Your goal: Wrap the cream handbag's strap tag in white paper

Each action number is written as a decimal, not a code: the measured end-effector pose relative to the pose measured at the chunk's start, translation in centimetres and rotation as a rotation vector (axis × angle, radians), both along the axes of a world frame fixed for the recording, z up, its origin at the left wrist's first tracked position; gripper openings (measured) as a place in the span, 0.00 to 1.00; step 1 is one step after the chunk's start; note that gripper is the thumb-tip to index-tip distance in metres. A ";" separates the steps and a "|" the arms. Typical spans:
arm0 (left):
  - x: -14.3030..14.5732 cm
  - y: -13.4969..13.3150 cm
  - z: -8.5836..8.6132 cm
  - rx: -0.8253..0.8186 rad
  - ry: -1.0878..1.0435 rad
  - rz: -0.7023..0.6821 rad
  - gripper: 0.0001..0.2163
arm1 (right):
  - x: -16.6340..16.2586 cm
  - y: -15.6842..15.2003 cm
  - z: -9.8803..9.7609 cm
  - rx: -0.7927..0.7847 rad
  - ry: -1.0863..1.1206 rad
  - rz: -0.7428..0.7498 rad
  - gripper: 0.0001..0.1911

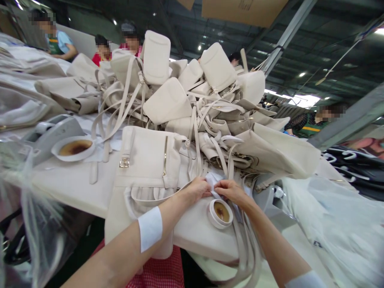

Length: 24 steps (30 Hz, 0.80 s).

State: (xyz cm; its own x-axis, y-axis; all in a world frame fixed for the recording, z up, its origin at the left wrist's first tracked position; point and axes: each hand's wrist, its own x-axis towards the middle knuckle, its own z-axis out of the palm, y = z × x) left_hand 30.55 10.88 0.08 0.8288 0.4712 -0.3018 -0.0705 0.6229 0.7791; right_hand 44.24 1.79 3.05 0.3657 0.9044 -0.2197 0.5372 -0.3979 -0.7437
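Behind the hands, a pile (192, 92) of cream bags is rising high, its loose straps hanging every way and blocking the view across the table (69, 184). One bag (147, 160) is lying flat in front of the pile, zip and buckle facing up, just left of the hands. A small round tin (221, 213) with something brown in it is sitting just below the hands, near the table's front edge. Long straps (246, 248) are trailing off that edge beside the right forearm. Further left, a wider dish (74, 148) of brown liquid is sitting beside a grey dispenser (51, 132). Clear plastic (330, 224) is bunching at far right.

Table top is showing pale cream. Room is looking like a large workshop: dark roof with steel beams and spot lights, a slanting column (285, 38), cardboard (243, 10) overhead. Several people are working beyond the pile.

Left hand (196, 190) and right hand (231, 191) are meeting at the foot of the pile, fingertips pressed together on a white scrap (213, 181) between them. Each hand is pinching one side of it. Scrap is lying against the straps of the pile, just above the tin.
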 end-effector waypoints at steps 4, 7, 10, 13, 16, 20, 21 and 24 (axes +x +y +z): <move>0.2 0.2 -0.6 0.005 -0.006 0.000 0.15 | -0.1 0.1 0.2 -0.004 0.024 0.000 0.13; 0.2 0.3 -0.5 0.002 -0.023 -0.008 0.17 | -0.3 0.0 0.7 -0.018 0.046 0.002 0.13; 0.1 0.3 -0.3 0.004 -0.046 -0.020 0.18 | -0.4 0.0 0.9 -0.039 0.059 -0.001 0.12; 0.1 0.3 -0.5 0.006 -0.061 -0.027 0.19 | -0.5 0.2 0.9 -0.061 0.066 -0.001 0.11; 0.3 0.4 -0.9 0.012 -0.059 -0.036 0.19 | -0.4 0.5 0.9 -0.068 0.069 0.008 0.10; 0.3 0.4 -1.2 0.011 -0.068 -0.046 0.20 | -0.4 0.6 1.0 -0.058 0.070 0.018 0.10; 0.3 0.4 -1.1 0.007 -0.070 -0.048 0.21 | -0.4 0.6 1.0 -0.054 0.071 0.019 0.10; 0.1 0.5 -0.8 -0.005 -0.077 -0.060 0.24 | -0.5 0.6 1.2 -0.042 0.078 0.014 0.10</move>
